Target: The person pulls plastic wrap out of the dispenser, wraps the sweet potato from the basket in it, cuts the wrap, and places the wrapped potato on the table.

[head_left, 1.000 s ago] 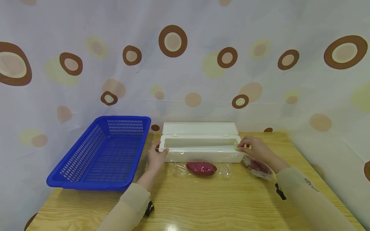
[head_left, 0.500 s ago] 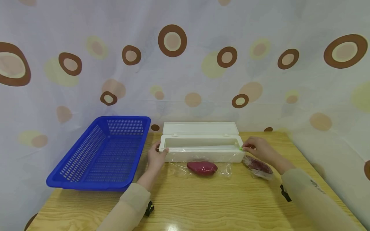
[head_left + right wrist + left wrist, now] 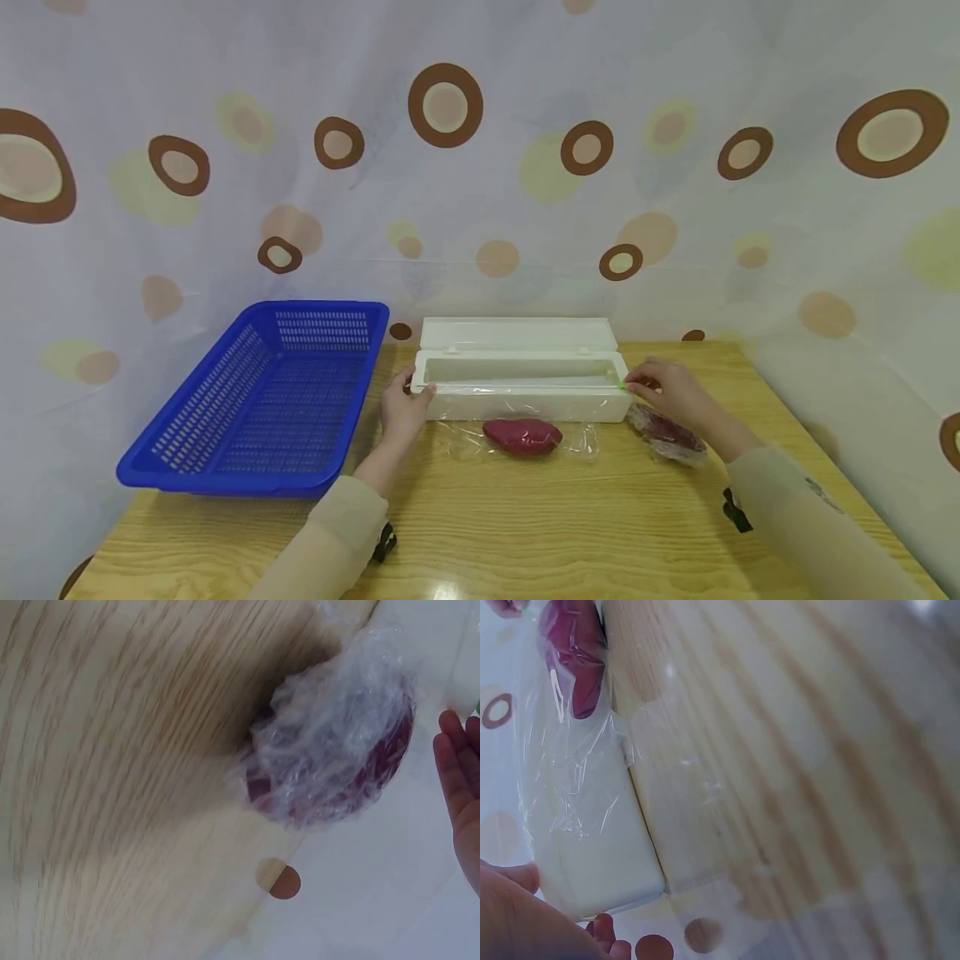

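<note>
A white cling film dispenser [image 3: 457, 407] lies lengthwise with its lid [image 3: 517, 333] raised at the back. My left hand [image 3: 402, 410] grips its left end, thumb on the front edge; the left wrist view shows fingertips [image 3: 604, 928] round that end. At the right end my right hand [image 3: 672, 393] pinches a small green slide cutter [image 3: 622, 386]. Clear cling film [image 3: 467, 442] hangs over the front onto the table, covering a purple sweet potato [image 3: 522, 437]. Below my right hand lies another purple sweet potato [image 3: 330, 742], wrapped in crumpled film.
To the left stands a blue plastic basket [image 3: 225, 482] with slotted walls, close to my left forearm. The wooden table [image 3: 525, 533] ends at a patterned cloth [image 3: 495, 208] behind and on the right.
My right hand has slid the green cutter a short way right, to the dispenser's right end, and stays there. My left hand keeps its grip. The head view has shifted slightly.
</note>
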A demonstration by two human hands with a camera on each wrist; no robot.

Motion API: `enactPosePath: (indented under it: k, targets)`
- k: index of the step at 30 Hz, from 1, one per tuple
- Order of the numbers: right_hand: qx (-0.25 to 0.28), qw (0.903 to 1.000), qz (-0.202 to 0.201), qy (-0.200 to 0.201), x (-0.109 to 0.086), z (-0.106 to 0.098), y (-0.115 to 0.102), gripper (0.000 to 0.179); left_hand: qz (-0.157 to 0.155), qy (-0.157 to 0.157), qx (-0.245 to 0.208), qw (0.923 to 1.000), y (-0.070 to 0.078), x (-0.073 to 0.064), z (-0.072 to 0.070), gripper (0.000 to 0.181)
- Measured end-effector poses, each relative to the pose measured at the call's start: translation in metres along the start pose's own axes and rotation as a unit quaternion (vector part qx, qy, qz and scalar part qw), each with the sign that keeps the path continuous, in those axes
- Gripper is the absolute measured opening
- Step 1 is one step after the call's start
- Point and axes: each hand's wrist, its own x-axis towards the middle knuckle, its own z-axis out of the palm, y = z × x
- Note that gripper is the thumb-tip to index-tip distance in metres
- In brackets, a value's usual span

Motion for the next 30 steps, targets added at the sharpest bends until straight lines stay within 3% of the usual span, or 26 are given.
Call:
enactPosePath:
  k: [5, 9, 14, 22, 30]
  targets:
    - [0.020, 0.9996, 0.019, 0.002, -0.003, -0.001, -0.003, 0.015, 0.010, 0.004, 0.022, 0.9997, 0.001, 0.000, 0.000, 0.052]
    - [0.026, 0.9993, 0.027, 0.003, -0.003, -0.001, -0.008, 0.028, 0.001, 0.001, 0.013, 0.9999, 0.002, 0.001, -0.001, 0.052]
    - [0.010, 0.9997, 0.022, 0.001, -0.004, 0.002, -0.017, 0.035, -0.003, -0.002, 0.022, 0.9998, 0.003, 0.000, -0.005, 0.047]
    - [-0.023, 0.9996, -0.010, 0.014, 0.001, 0.009, -0.023, 0.034, 0.069, 0.007, 0.036, 0.9969, 0.002, -0.002, -0.014, 0.020]
    - [-0.030, 0.9993, -0.022, 0.007, 0.011, 0.015, -0.028, 0.021, 0.109, 0.023, 0.066, 0.9916, 0.003, -0.001, -0.015, 0.016]
